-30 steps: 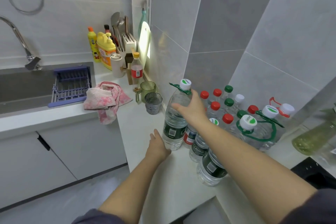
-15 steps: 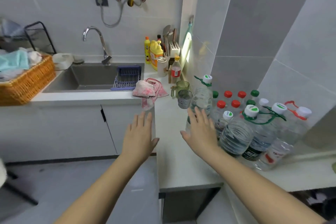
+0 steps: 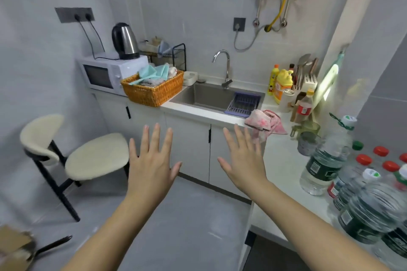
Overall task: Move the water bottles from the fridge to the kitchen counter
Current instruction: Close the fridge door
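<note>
Grey floor (image 3: 187, 215) under my fingers (image 3: 156, 138): left hand (image 3: 152, 169) spread wide, holding nothing; right hand (image 3: 244, 160) same, splayed, empty. Both hang in front of the white sink cabinet (image 3: 191, 145). Water bottles (image 3: 326, 160) stand clustered on the counter (image 3: 284, 167), toward its right end, right of my right fingertips, apart from them. Pink cloth (image 3: 264, 120) drapes over the counter's front edge.

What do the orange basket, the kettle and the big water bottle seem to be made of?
Basket: woven wicker, matte orange, possibly plastic imitation. Kettle: shiny metal, probably steel, reflecting light; black handle. Water bottle: clear thin plastic, seemingly; one sees through it.
</note>
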A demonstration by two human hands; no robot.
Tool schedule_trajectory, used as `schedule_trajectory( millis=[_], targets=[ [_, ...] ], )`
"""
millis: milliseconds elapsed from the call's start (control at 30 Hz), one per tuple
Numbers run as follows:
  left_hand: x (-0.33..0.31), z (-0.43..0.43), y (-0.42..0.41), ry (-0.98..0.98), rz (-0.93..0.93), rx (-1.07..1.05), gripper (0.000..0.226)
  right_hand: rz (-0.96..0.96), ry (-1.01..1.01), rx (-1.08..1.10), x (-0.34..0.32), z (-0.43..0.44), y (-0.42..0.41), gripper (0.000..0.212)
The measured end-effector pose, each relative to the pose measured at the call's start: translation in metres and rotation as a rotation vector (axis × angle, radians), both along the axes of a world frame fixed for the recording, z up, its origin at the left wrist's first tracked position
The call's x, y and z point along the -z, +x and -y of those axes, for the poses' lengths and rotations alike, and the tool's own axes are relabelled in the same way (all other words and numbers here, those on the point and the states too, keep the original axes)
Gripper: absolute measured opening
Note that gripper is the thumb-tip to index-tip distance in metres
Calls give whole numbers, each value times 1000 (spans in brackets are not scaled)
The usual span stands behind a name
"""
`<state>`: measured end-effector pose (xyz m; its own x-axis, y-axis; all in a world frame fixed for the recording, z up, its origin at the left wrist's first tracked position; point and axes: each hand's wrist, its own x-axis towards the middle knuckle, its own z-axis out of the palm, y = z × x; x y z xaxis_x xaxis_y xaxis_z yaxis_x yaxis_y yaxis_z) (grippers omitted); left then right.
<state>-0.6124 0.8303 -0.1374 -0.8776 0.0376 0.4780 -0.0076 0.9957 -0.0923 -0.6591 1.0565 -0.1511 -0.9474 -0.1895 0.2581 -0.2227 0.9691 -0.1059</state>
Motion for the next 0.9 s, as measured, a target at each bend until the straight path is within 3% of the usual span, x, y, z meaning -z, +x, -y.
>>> schedule_trajectory(
  millis=[367, 667, 900],
  targets=[
    [-46, 161, 100, -35, -166, -325, 82, -18, -47, -418, -36, 193, 23, 79],
    [-75, 284, 189, -124, -246, -435, 80, 6, -89, -671, -52, 356, 85, 79],
    [-87, 352, 218, -114, -113, -556, 82, 63, -80, -728, -63, 440, 116, 77]
  ],
)
